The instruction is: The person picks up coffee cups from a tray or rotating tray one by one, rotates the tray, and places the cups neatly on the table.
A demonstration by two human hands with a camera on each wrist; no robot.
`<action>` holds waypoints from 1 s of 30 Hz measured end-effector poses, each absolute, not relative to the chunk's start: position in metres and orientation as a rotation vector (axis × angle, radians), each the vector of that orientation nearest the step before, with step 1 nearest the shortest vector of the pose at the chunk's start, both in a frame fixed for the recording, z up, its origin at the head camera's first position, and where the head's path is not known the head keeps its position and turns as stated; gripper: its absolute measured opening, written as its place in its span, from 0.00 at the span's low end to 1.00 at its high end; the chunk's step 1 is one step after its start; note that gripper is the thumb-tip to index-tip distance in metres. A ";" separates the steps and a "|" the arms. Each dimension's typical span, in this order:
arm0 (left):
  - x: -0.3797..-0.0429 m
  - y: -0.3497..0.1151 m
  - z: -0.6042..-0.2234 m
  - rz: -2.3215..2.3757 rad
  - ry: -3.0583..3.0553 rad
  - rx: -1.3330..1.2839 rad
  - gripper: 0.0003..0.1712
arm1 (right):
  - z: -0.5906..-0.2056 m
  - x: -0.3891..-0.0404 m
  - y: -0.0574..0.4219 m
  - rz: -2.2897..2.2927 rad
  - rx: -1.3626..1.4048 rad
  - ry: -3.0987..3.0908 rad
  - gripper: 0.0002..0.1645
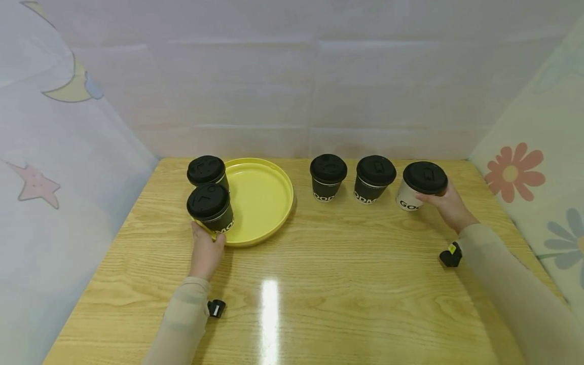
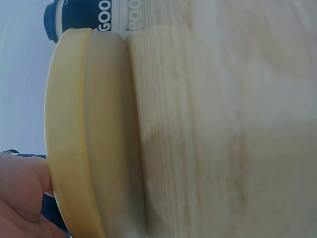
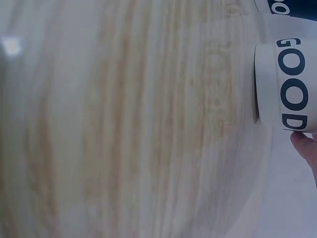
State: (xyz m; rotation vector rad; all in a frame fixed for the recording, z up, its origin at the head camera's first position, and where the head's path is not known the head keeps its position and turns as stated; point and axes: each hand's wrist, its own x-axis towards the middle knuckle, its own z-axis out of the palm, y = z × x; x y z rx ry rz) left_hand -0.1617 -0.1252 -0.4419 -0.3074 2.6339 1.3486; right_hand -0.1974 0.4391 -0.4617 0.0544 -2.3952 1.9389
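My left hand (image 1: 207, 251) grips the lower part of a black lidded paper cup (image 1: 216, 220) at the near left of a yellow round tray (image 1: 264, 203). Its thumb (image 2: 34, 173) lies at the tray's rim in the left wrist view, with dark cup body visible between thumb and fingers. A second black lidded cup (image 1: 207, 172) stands behind the held one, at the tray's left side. On the far right, my right hand (image 1: 449, 205) holds a white paper cup (image 1: 406, 197) with a black lid, thumb across its front. The right wrist view shows this white cup (image 3: 294, 89) upright near the wood surface, most fingers hidden.
Two more black lidded cups, one nearer the tray (image 1: 328, 177) and one nearer the white cup (image 1: 374, 177), stand in a row between them. The wooden table (image 1: 342, 284) meets a pale wall behind. Printed side walls (image 1: 55, 228) flank it.
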 end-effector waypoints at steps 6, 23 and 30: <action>-0.162 -0.125 -0.442 1.347 2.634 -0.305 0.50 | -0.462 -0.200 0.444 1.994 0.102 -2.378 0.38; -0.166 -0.128 -0.446 1.353 2.621 -0.304 0.50 | -0.464 -0.197 0.455 1.938 0.173 -2.516 0.43; -0.165 -0.127 -0.444 1.347 2.621 -0.301 0.50 | -0.450 -0.185 0.457 1.977 0.005 -2.535 0.56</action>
